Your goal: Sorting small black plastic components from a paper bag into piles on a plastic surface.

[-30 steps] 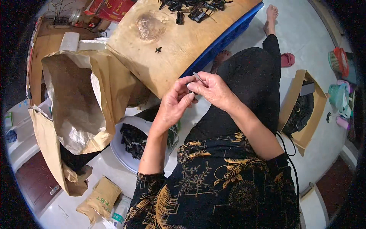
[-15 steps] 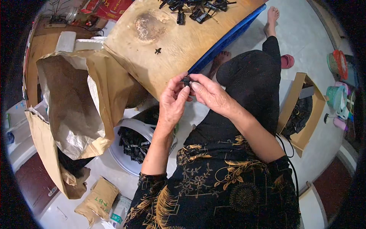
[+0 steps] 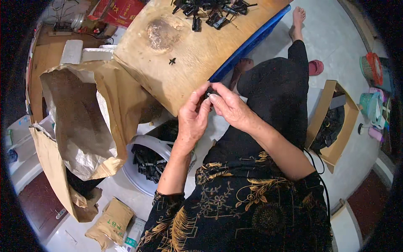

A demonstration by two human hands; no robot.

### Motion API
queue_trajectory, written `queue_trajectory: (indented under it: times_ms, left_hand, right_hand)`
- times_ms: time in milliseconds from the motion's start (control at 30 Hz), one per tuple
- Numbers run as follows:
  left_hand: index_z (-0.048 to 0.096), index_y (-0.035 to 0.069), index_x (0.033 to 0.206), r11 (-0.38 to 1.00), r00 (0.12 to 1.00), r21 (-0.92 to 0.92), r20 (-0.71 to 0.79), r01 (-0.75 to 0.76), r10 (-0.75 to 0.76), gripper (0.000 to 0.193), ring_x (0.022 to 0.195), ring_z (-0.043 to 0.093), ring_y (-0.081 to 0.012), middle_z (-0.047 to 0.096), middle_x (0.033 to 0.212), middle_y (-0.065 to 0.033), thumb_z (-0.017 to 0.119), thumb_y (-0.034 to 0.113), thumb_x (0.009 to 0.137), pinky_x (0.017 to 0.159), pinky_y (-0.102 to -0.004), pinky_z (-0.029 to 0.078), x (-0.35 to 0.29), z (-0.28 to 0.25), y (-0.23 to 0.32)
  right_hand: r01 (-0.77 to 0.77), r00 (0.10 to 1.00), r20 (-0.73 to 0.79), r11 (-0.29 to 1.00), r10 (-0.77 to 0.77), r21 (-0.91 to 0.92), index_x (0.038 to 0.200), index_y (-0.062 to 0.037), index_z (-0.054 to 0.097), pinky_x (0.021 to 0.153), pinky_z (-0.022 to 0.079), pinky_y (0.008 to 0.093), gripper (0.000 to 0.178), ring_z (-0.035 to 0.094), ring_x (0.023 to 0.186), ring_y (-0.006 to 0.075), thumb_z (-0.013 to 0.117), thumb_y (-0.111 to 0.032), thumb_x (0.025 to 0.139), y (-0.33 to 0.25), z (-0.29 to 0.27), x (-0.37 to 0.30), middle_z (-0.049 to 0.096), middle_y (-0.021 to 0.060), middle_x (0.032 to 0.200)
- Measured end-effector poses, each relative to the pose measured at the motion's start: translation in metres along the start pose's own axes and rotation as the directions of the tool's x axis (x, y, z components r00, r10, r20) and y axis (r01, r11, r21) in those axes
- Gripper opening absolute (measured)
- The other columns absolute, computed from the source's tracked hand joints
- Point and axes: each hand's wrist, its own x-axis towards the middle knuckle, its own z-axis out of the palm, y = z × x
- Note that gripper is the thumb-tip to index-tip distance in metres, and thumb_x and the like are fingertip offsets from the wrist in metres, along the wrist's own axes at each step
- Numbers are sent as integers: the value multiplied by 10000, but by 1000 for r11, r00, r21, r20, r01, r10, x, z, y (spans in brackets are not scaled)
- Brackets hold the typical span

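Observation:
Both of my hands meet just off the near corner of a worn wooden board [image 3: 184,75]. Between their fingertips sits a small black plastic part [image 3: 208,93], mostly covered by the fingers. My left hand [image 3: 194,113] pinches it from the left, closed on it. From the right, my right hand [image 3: 231,107] grips the same part with thumb and fingers. A tiny black star-shaped piece [image 3: 172,61] lies alone on the board. Farther back rests a pile of black plastic parts [image 3: 218,19], some with thin stems.
An open paper sack [image 3: 121,101] stands at the left. Beside it, a white bucket [image 3: 138,185] holds many black parts. At right, a cardboard box [image 3: 331,157] contains black pieces. A smaller brown bag [image 3: 110,222] lies lower left; a pink shoe [image 3: 316,67] is on the floor.
My hands have drawn slightly closer together around the black part, which is now more hidden by the fingers. The view has shifted a little.

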Motion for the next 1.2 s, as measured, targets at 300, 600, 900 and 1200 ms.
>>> queue_trajectory:
  times_ms: [300, 600, 900, 1200]
  left_hand:
    - [541, 28, 1083, 961, 987, 227, 72, -156, 143, 357, 825, 603, -302, 600, 901, -169, 544, -42, 732, 727, -322, 472, 20, 0, -11]
    - [467, 53, 823, 932, 956, -223, 126, 287, -264, 107, 572, 491, -120, 499, 694, -31, 481, 158, 835, 546, -247, 414, 152, -12, -46]
    - [548, -14, 885, 832, 979, 551, -199, 72, 47, 377, 678, 577, -336, 587, 737, -201, 665, 305, 722, 640, -378, 453, 199, 15, -63]
    - [507, -3, 948, 974, 984, 222, -181, 46, -5, 227, 707, 577, -220, 578, 760, -169, 583, 59, 743, 648, -308, 449, 154, -26, -75]
  right_hand:
    - [93, 987, -118, 984, -112, -155, 1075, -34, 459, 487, 344, 201, 195, 362, 558, 43, 423, -128, 908, 9, 1, 7, 411, -22, 668]
    - [-60, 991, -103, 966, 88, 252, 1152, -42, 411, 392, 268, 182, 289, 320, 456, 34, 406, -229, 930, -12, -10, 1, 351, -43, 582]
    - [-13, 995, -94, 962, 40, 271, 1132, -26, 419, 437, 278, 187, 317, 322, 496, 35, 422, -267, 926, -5, -12, 4, 335, -49, 598]
    - [-78, 981, -138, 930, 136, 359, 1109, -54, 445, 361, 240, 176, 266, 286, 436, 15, 425, -244, 924, -10, -13, 1, 343, -62, 586]
